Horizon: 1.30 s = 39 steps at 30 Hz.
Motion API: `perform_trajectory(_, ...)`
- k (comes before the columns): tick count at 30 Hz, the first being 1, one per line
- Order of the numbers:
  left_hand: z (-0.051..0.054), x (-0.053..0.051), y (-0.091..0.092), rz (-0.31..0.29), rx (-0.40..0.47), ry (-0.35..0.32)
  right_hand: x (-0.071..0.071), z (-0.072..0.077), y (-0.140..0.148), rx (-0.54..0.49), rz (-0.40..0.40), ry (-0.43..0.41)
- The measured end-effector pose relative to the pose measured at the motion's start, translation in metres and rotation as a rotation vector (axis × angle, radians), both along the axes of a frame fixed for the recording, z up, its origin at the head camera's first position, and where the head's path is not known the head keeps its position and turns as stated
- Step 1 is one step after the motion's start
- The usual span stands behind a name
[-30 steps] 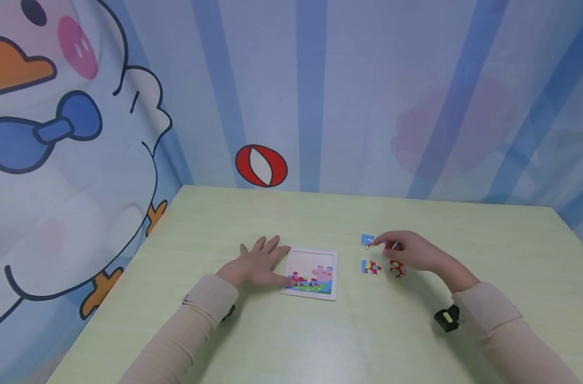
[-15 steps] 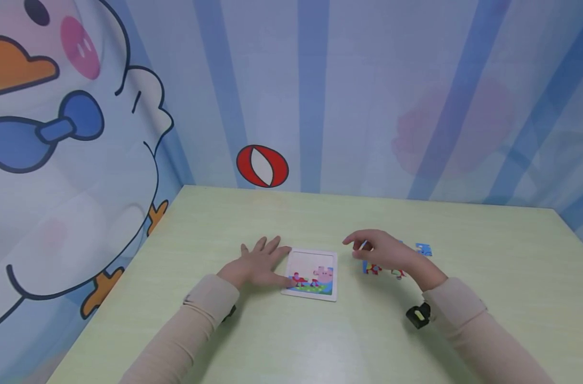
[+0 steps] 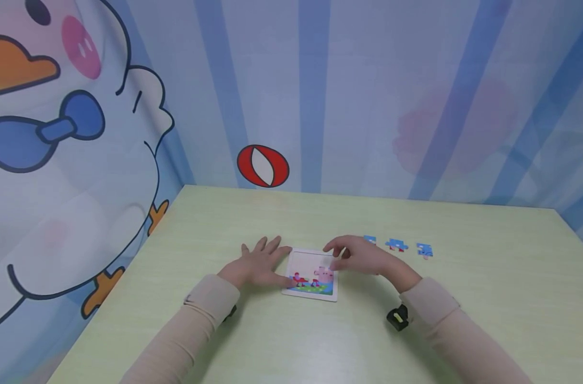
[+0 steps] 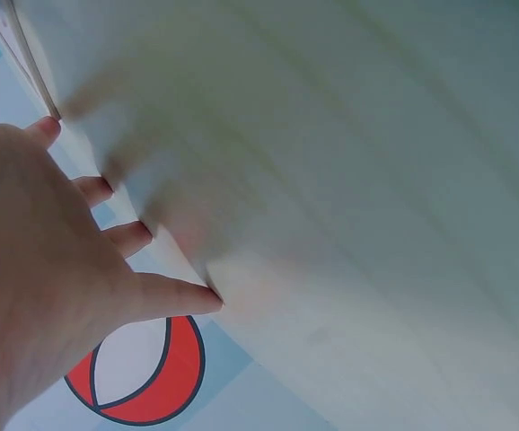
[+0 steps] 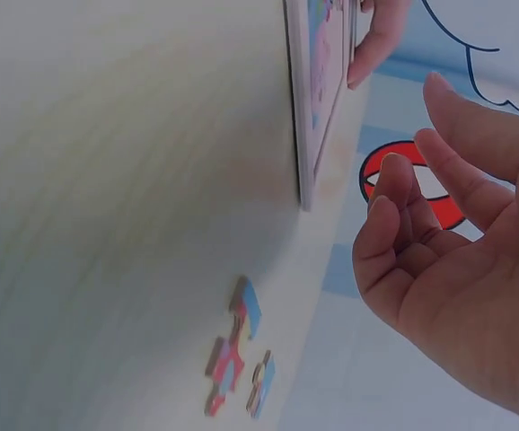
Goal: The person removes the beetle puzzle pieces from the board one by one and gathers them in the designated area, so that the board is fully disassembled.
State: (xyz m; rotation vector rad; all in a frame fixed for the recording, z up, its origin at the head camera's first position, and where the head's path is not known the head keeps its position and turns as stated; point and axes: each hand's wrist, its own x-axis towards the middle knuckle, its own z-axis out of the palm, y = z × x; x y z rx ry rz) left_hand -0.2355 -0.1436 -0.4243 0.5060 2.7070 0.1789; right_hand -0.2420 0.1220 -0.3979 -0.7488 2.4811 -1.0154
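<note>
A small white-framed jigsaw tray [image 3: 312, 298] lies on the table, its lower part filled with picture pieces and a pink piece [image 3: 324, 274] at right. My left hand [image 3: 255, 265] spreads its fingers at the tray's left side, thumb and index finger touching the frame. Over the tray's right edge hovers my right hand [image 3: 363, 255], fingers loosely bent. In the right wrist view, nothing shows between its thumb and fingertips. Blue jigsaw pieces [image 3: 397, 245] lie in a row behind this hand; it hides others. Colourful pieces [image 5: 228, 359] also show in the right wrist view.
The pale wooden table [image 3: 272, 341] reaches back to a blue striped cloth [image 3: 358, 106] printed with a red and white ball [image 3: 263, 166] and a large white duck [image 3: 80, 202]. A black wrist strap piece [image 3: 398, 318] hangs under the right cuff.
My right hand has moved left from the loose pieces to the tray's right edge, uncovering the back row of blue pieces. My left hand has stayed at the tray.
</note>
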Motion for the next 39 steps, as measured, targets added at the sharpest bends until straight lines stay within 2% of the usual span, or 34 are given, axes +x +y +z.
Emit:
perform_trajectory(9,0.001,0.000,0.000,0.000,-0.007,0.002,0.000,-0.010,-0.016,0.048,-0.023,-0.041)
perform_trajectory(19,-0.001,-0.001,0.001,-0.004,-0.010,0.014,-0.002,-0.019,-0.020,0.114,-0.012,-0.026)
perform_trajectory(27,0.003,0.001,0.001,0.003,-0.005,0.007,-0.001,-0.018,-0.023,0.156,-0.013,0.016)
perform_trajectory(39,0.003,0.002,0.001,0.008,-0.005,0.002,0.001,-0.018,-0.028,0.194,-0.028,0.017)
